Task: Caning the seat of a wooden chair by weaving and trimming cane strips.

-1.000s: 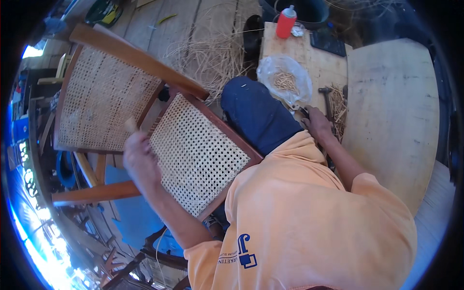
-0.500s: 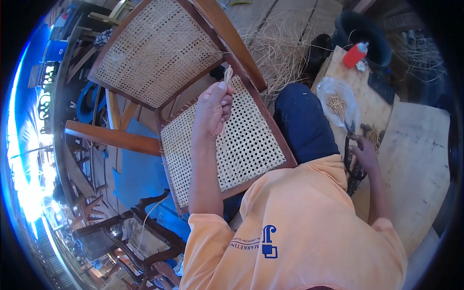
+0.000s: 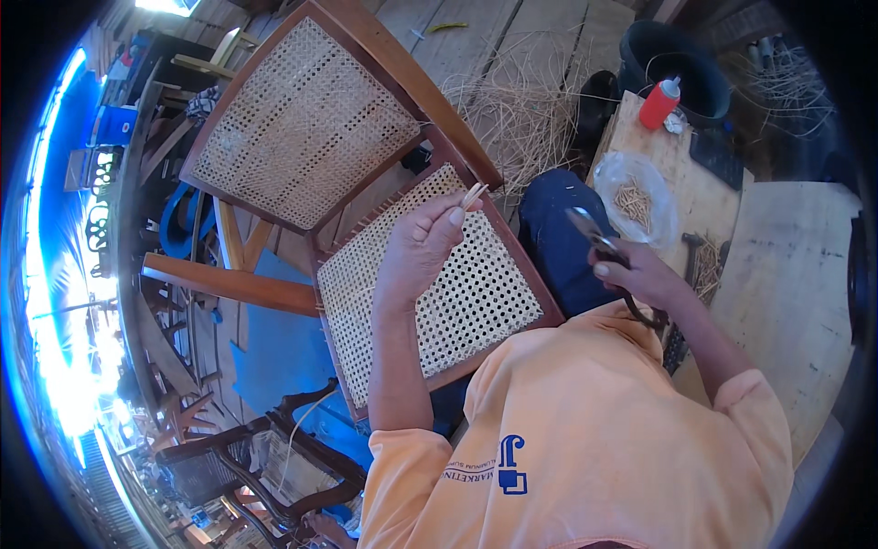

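Note:
My left hand (image 3: 422, 245) is closed in a pinch over the chair seat, holding a small bundle of pale cane strands (image 3: 473, 194) whose short ends stick out past the fingertips. Under it is the woven cane seat (image 3: 480, 293), set in a reddish-brown wooden frame with open holes across its mesh. My right hand (image 3: 640, 271) grips a pair of shears (image 3: 585, 225) with a bright metal tip and dark curved handles, held above my right knee. The tip points toward the left hand, apart from the strands. The woven chair back (image 3: 302, 119) rises beyond the seat.
At right, a wooden bench (image 3: 709, 229) carries a clear plastic bag of small wooden pegs (image 3: 633, 203), a red squeeze bottle (image 3: 658, 105) and a hammer (image 3: 692, 252). Cane scraps (image 3: 530, 110) litter the plank floor near a dark bucket (image 3: 681, 69). A dark chair frame (image 3: 274, 457) stands lower left.
My right hand has lifted the shears from beside the bench and brought them left over my knee. The left hand has turned, so the strand ends now point rightward.

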`<state>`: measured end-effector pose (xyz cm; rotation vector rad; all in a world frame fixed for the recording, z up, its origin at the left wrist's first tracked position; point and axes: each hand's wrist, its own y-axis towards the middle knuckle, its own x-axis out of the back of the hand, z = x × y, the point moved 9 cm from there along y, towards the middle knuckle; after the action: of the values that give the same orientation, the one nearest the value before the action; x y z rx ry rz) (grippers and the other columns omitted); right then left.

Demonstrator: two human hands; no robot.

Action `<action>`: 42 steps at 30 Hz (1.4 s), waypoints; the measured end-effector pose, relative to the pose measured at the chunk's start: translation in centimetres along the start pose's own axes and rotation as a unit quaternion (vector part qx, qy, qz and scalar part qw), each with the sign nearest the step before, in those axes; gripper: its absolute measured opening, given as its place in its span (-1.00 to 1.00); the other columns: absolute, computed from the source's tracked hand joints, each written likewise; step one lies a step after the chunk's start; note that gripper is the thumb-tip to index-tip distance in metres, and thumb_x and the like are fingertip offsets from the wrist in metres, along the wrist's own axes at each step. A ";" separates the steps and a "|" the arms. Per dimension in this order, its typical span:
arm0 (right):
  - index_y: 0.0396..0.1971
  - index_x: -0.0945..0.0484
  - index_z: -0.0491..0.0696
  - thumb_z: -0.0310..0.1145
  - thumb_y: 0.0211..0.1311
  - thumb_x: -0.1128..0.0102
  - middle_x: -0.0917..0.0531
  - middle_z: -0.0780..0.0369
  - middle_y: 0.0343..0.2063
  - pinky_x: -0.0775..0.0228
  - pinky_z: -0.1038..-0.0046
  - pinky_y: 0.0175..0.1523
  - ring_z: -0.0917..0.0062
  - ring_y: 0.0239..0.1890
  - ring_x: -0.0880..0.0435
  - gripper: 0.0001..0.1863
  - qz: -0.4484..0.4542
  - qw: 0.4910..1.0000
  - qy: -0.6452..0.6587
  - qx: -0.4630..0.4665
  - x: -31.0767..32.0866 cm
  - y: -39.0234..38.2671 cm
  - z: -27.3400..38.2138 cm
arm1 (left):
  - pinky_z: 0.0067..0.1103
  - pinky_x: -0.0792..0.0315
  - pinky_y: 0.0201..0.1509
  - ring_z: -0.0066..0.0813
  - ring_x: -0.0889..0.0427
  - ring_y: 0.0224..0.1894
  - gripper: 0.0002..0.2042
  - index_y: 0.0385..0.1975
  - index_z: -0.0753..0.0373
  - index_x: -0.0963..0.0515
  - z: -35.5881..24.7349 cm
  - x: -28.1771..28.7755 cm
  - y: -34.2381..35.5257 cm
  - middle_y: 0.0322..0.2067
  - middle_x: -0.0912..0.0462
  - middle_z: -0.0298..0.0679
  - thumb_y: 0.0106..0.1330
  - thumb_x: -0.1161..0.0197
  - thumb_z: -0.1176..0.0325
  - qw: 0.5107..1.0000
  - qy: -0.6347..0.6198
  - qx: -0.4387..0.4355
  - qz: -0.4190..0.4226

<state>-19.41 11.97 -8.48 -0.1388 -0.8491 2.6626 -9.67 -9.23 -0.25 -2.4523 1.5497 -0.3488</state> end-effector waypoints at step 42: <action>-0.19 -0.44 -0.19 -0.08 0.05 -0.14 -0.54 0.23 -0.42 -0.30 0.46 -0.17 0.45 -0.32 -0.47 -0.53 0.182 0.980 -0.074 0.037 -3.8 2.0 2.9 | -0.84 0.07 -0.83 -0.83 -0.09 -0.81 -0.89 -0.39 0.20 -0.41 -12.4 17.3 -5.5 -0.76 -0.23 -0.50 0.27 0.01 0.33 0.666 -0.596 -0.420 0.160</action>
<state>-16.99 7.52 -7.25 -0.0851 -0.8349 3.0765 -1.69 -23.28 14.62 -1.7842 1.4213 1.9930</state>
